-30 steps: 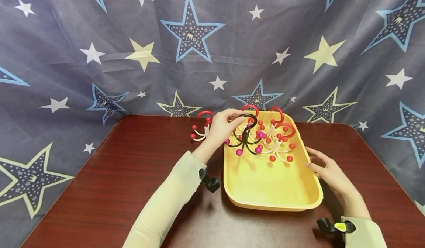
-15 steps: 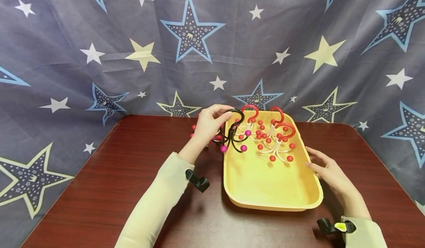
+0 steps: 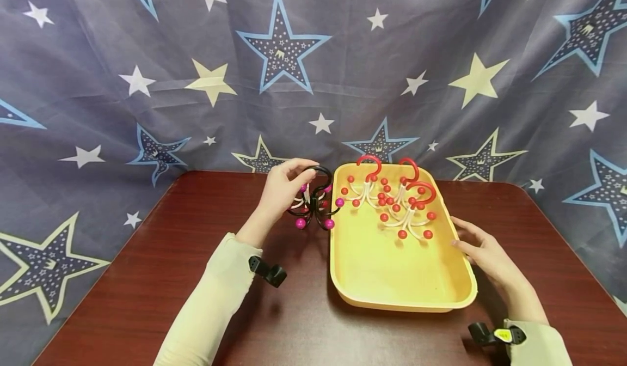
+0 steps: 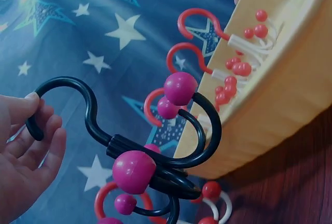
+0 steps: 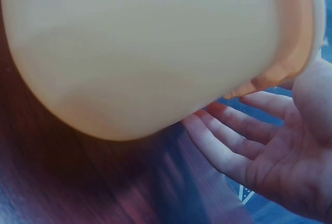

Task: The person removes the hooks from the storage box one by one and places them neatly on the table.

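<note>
As we inspect the left hand point(image 3: 281, 189), we find its thumb and forefinger pinching the curved top of a black hooked piece point(image 3: 314, 203), while the remaining fingers lie loosely bent behind the hook. We locate this piece above the table point(image 3: 171, 257), just outside the left wall of the yellow tray point(image 3: 392, 268), its curved arms ending in magenta balls point(image 4: 134, 172). From the head view it appears upright, although we cannot tell whether its lowest balls touch the tabletop, nor whether the ball nearest the tray meets the rim. Directly behind it we note a red-and-white piece point(image 4: 211, 189), largely masked by the black one and standing outside the tray. Within the tray we record three others of the same red and white kind: a rear-left piece point(image 3: 367, 188), a rear-right piece point(image 3: 400, 194) and a front piece point(image 3: 409, 216), all grouped in the far half with their red hooks upward, the latter two close together. We observe the right hand point(image 3: 482, 246) at the tray's right side, thumb at the rim and fingers extended, slightly parted, with their tips against or just beside the outer wall; the right wrist view is too dim to settle which. Each sleeve point(image 3: 215, 284) is pale, and a dark device point(image 3: 266, 272) sits at either wrist. Behind the table we see a grey star-patterned cloth point(image 3: 313, 96)
</note>
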The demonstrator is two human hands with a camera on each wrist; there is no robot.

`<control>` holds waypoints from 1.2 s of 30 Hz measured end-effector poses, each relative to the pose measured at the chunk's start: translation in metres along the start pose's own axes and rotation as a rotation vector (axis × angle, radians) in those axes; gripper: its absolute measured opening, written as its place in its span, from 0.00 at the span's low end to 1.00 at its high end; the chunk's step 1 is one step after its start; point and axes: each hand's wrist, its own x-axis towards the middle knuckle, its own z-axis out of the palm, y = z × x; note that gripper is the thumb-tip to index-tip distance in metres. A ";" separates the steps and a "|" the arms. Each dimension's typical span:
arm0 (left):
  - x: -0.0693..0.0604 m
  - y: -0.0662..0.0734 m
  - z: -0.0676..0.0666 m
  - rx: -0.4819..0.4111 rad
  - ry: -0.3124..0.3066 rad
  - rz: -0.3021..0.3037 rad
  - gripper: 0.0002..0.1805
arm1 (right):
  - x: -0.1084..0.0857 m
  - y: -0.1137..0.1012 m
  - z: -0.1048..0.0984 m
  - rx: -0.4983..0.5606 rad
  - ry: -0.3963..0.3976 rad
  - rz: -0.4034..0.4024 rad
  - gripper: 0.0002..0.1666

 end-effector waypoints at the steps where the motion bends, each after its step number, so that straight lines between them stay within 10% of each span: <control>1: -0.001 -0.001 -0.003 0.000 0.003 -0.001 0.10 | 0.000 0.000 0.000 0.002 0.002 0.000 0.36; 22: -0.007 -0.032 -0.046 -0.066 0.093 -0.075 0.13 | 0.000 0.005 0.001 0.015 0.006 -0.030 0.35; 36: 0.002 -0.054 -0.074 -0.115 0.271 -0.158 0.14 | 0.001 0.005 0.000 0.020 0.000 -0.017 0.35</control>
